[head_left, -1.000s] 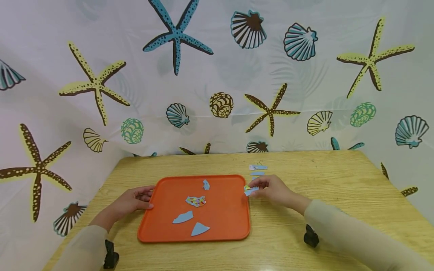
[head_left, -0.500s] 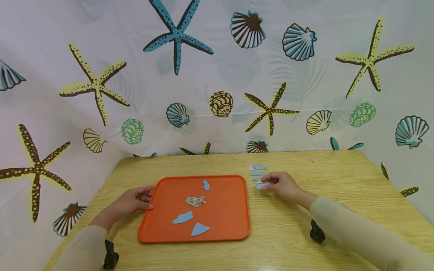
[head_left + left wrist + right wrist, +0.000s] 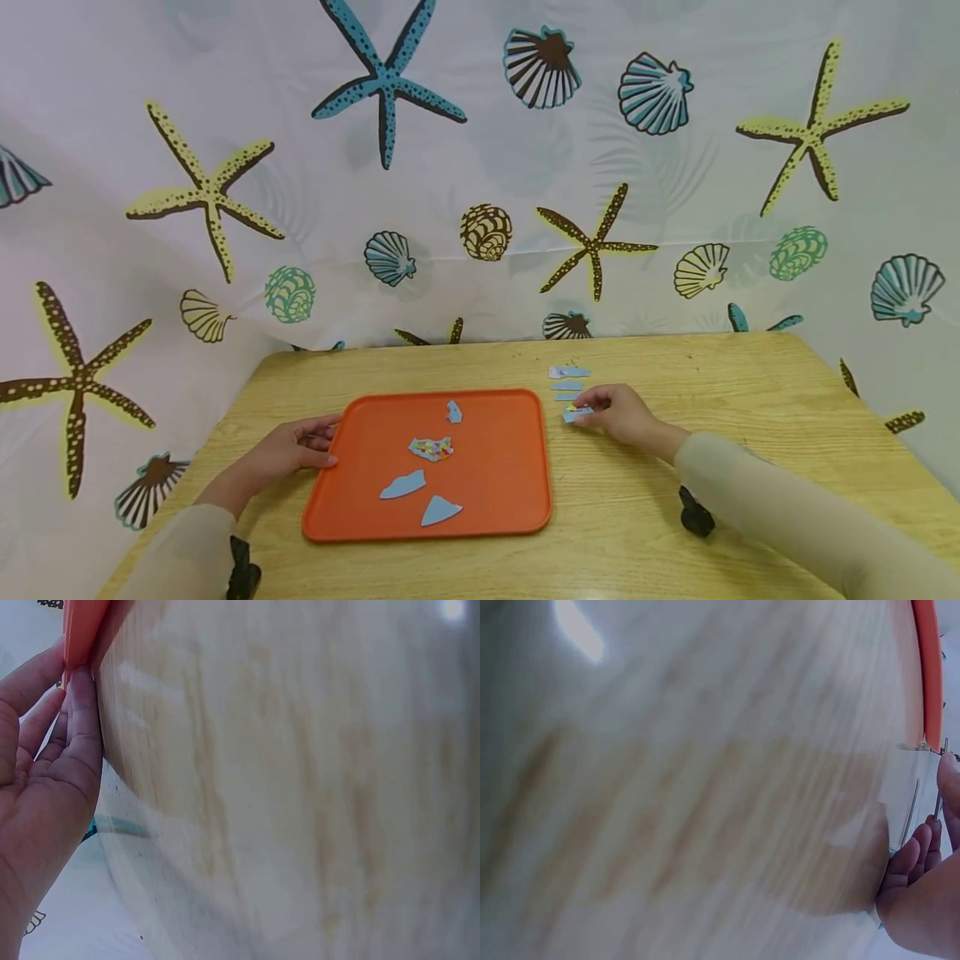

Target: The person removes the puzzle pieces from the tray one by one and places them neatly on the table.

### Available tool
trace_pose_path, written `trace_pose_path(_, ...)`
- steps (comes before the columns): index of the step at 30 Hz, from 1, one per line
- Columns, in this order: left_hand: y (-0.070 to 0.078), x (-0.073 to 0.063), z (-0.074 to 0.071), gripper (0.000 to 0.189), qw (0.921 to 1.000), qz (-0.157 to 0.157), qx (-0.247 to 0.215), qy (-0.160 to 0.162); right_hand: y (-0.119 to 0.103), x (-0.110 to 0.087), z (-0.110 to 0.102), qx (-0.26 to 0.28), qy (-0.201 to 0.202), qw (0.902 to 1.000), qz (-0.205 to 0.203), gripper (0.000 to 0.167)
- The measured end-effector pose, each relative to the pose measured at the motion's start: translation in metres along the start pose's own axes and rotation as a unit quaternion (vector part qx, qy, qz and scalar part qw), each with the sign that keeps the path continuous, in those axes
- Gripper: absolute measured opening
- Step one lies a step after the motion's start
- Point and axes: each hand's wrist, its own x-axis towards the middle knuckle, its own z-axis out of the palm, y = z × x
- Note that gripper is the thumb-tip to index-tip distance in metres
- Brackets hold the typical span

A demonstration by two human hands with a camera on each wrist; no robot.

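Observation:
My right hand (image 3: 621, 414), just right of the tray, pinches a small flat light-blue piece with a yellow patch (image 3: 576, 414), low over the table. In the right wrist view that hand (image 3: 922, 877) shows only at the right edge, with a thin sheet edge (image 3: 940, 796) between thumb and fingers. My left hand (image 3: 288, 454) holds the left rim of the orange tray (image 3: 502, 500); in the left wrist view the thumb and fingers (image 3: 82, 727) lie on either side of the rim. On the tray lie a multicoloured piece (image 3: 431, 449) and several plain light-blue pieces (image 3: 403, 484).
Behind my right hand, more flat light-blue strips (image 3: 567, 386) lie in a row on the wooden table (image 3: 712, 375). Tiny crumbs are scattered near the farthest strip (image 3: 570, 372). A white curtain (image 3: 480, 167) printed with starfish and shells hangs behind the table.
My right hand has moved from the tray's right rim, away and to the right, with its piece, to just in front of the row of strips. My left hand stays on the tray.

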Motion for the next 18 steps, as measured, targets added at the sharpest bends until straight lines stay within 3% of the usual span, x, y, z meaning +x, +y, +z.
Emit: trace_pose_path(18,0.0016,-0.0013,0.0009,0.078,1.0,-0.004,0.002,0.004,-0.0078,0.0059,0.0055,-0.031,-0.001,0.9988,0.038,0.018)
